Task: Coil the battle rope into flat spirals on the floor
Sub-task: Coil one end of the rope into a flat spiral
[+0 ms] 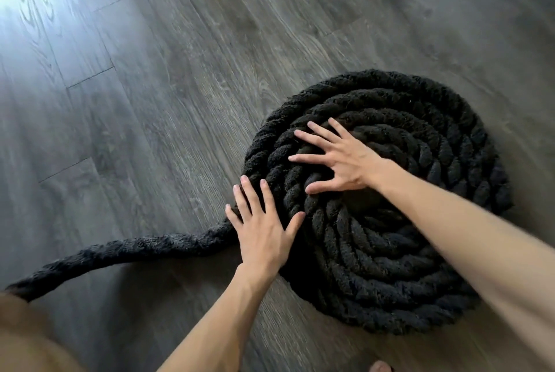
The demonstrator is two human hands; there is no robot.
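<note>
A thick black battle rope lies wound in a flat spiral (420,137) of several turns on the floor at centre right. Its loose tail (126,251) runs from the spiral's left edge toward the lower left corner, where it passes out of view. My left hand (264,227) lies flat with straight fingers on the spiral's outer left turns, just where the tail leaves. My right hand (336,158) rests spread, palm down, near the spiral's centre. Neither hand grips the rope.
Grey wood-look plank floor (180,56) surrounds the rope, with a bright glare patch at the top left. A blurred knee or leg (24,338) fills the lower left corner. A toe (380,367) shows at the bottom edge.
</note>
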